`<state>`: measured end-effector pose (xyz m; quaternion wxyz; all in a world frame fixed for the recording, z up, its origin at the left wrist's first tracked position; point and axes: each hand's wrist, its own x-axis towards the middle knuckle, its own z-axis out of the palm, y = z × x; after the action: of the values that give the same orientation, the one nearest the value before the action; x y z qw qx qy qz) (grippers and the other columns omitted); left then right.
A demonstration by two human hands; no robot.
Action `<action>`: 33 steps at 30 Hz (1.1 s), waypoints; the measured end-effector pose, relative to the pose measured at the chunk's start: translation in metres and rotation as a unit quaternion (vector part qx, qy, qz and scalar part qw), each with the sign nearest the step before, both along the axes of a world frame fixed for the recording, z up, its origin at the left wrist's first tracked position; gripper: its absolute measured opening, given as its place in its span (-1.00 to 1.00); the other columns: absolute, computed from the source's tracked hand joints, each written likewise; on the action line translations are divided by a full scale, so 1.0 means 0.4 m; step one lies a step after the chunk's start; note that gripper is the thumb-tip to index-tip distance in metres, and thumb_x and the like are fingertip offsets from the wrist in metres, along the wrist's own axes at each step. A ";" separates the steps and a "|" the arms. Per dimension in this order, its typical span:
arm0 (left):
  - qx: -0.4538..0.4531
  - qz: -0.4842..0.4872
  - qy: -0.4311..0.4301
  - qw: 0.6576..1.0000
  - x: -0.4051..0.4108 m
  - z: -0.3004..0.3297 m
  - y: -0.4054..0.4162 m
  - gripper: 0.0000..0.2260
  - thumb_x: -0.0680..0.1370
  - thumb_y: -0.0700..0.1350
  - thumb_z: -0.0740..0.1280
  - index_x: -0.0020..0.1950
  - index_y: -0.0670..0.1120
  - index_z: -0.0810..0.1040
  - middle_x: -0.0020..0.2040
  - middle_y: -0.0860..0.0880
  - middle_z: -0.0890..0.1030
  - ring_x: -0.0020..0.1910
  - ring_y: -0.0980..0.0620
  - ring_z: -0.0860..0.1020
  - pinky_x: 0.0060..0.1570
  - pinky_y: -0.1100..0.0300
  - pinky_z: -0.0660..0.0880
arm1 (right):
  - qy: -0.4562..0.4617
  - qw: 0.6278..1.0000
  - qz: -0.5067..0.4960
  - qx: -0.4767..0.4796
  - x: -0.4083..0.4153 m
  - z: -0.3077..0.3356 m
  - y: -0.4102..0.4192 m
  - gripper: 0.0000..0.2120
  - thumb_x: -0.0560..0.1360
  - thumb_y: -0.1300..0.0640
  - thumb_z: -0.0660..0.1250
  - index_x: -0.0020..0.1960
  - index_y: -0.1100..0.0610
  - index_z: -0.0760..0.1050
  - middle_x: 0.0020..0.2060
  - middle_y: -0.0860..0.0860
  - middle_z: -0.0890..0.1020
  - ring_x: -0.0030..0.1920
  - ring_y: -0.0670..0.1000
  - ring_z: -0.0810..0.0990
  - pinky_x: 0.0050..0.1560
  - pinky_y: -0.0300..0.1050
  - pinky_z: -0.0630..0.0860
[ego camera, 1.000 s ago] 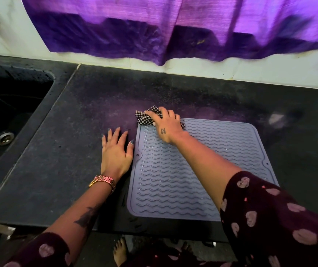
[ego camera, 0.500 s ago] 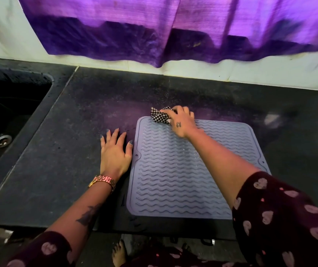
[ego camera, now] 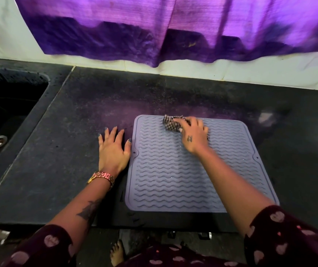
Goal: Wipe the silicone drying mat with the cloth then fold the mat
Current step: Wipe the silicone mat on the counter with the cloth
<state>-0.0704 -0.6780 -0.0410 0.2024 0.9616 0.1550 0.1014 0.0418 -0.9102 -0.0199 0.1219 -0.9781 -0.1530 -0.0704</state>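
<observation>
Two hands work: our right hand [ego camera: 192, 134] clutches the checked cloth [ego camera: 171, 125] on the mat's [ego camera: 173, 174] far edge; our left hand [ego camera: 114, 151] lies flat, fingers spread, on the worktop [ego camera: 58, 151] beside the mat.

No readable text, label, brand or number shows anywhere. The only sign-like mark is a small dark tattoo on the back of the right hand [ego camera: 192, 135], too blurred to make out as a letter or figure. A larger tattoo on the left forearm [ego camera: 89, 210] is a picture, not writing.
</observation>
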 end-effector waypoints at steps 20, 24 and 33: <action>0.039 -0.017 0.014 0.999 -0.008 0.006 -0.005 -0.50 0.59 0.14 0.09 0.46 -0.09 0.29 0.51 -0.12 0.23 0.53 -0.13 0.02 0.49 -0.05 -0.17 | 0.007 1.000 0.011 0.028 -0.162 0.015 0.001 -0.56 0.55 0.17 0.21 0.33 -0.21 0.32 0.28 0.05 0.42 0.25 0.12 0.34 0.25 0.13 0.24; 0.049 -0.022 0.022 0.998 -0.007 0.006 -0.005 -0.47 0.58 0.17 0.09 0.46 -0.09 0.30 0.51 -0.12 0.23 0.53 -0.13 0.01 0.49 -0.05 -0.18 | -0.009 0.999 0.034 -0.017 -0.219 -0.021 -0.005 -0.50 0.57 0.15 0.14 0.40 -0.27 0.16 0.41 0.03 0.27 0.36 0.11 0.22 0.31 0.08 0.15; 0.070 -0.028 0.033 0.997 -0.007 0.003 -0.004 -0.43 0.56 0.22 0.10 0.45 -0.09 0.30 0.50 -0.12 0.23 0.52 -0.14 0.02 0.49 -0.07 -0.17 | -0.028 0.998 0.048 0.016 -0.298 -0.020 -0.036 -0.54 0.54 0.14 0.22 0.36 -0.23 0.30 0.31 0.05 0.41 0.24 0.13 0.35 0.17 0.06 0.27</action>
<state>-0.0733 -0.6795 -0.0398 0.1322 0.9803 0.1267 0.0742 -0.0775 -0.9244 -0.0278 0.1368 -0.9652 -0.2019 -0.0945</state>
